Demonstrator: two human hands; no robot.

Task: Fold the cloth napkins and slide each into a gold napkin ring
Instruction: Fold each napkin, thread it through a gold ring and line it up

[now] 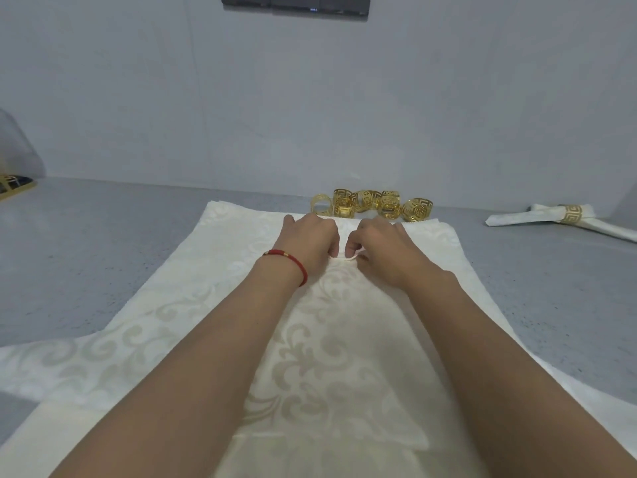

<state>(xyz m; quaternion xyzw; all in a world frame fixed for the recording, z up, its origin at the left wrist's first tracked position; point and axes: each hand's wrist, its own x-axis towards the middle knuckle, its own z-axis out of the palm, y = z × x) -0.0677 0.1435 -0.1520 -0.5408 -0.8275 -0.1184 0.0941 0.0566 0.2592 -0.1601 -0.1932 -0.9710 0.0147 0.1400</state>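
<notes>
Lying flat, cream scroll-patterned napkin (pixel 331 357)

Both forearms run off the bottom edge. The fingertips of the left hand (pixel 310 241) and right hand (pixel 377 248) curl under, hidden where they pinch the napkin (pixel 331 357) — its near end is cut off too. At nine o'clock, a gold-edged object (pixel 13 188) is clipped; at twelve, a dark panel (pixel 296 3).
</notes>
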